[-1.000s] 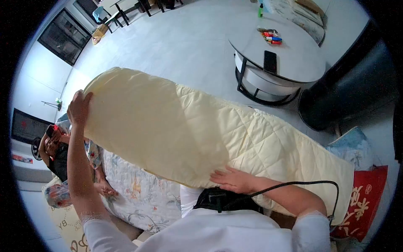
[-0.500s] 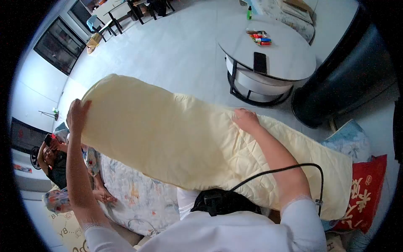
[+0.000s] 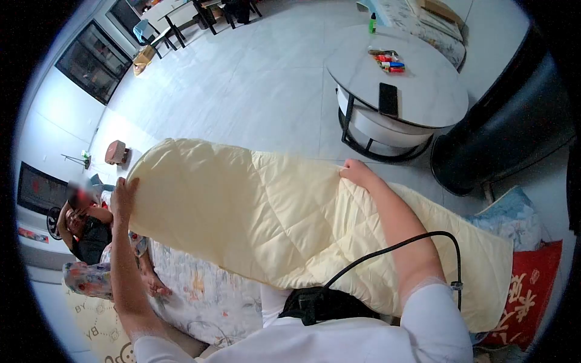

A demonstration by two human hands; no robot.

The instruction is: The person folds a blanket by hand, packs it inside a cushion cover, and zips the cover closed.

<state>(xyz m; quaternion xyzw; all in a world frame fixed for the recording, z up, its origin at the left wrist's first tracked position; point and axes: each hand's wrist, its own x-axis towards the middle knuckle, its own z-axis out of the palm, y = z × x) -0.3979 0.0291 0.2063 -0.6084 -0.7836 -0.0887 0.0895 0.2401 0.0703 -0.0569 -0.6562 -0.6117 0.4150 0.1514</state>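
A cream-coloured quilted pad (image 3: 242, 206) stretches across in front of me, stitched in a diamond pattern. Its left end is gripped by my left hand (image 3: 124, 196), fingers closed on the edge. My right hand (image 3: 358, 173) pinches the far edge near the middle. From there the pad runs right, under my right forearm, and droops toward a red cushion (image 3: 529, 290) with white characters. A black cable (image 3: 393, 247) arches over it from a black pouch (image 3: 308, 302) at my waist.
A person (image 3: 91, 233) reclines on the patterned sofa cover (image 3: 206, 290) at left. Beyond the pad stands a round white table (image 3: 417, 66) with a phone (image 3: 388, 100) and colourful small packets (image 3: 387, 62). A black cylinder (image 3: 484, 139) rises at right. A brown stool (image 3: 116, 152) stands on the floor.
Both hands keep hold of the quilted pad. Its raised left part has dropped lower and its stitching shows more clearly. The stool has come into sight behind the pad's left end.
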